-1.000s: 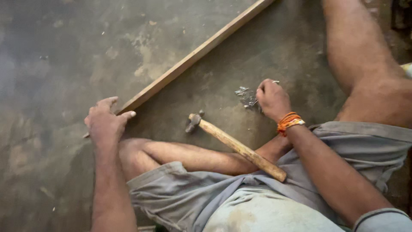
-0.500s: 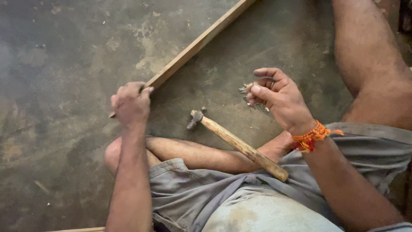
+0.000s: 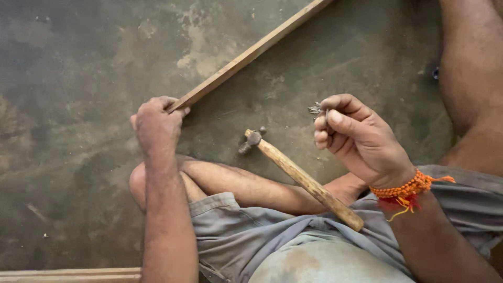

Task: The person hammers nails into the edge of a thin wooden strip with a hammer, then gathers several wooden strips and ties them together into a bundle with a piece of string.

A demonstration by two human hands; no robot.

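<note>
The person sits cross-legged on the concrete floor, and the left hand is clamped over the near end of a long wooden strip, pressing it flat so it will not slide; the strip's far end runs out of view. The right hand, raised just right of that grip, is closed with fingertips pinching a small bunch of nails, kept off the floor and within easy reach. Between both grips a wooden-handled hammer rests untouched, handle on the lap, head toward the strip. How many nails there are is hard to tell; the fingers cover most of them.
</note>
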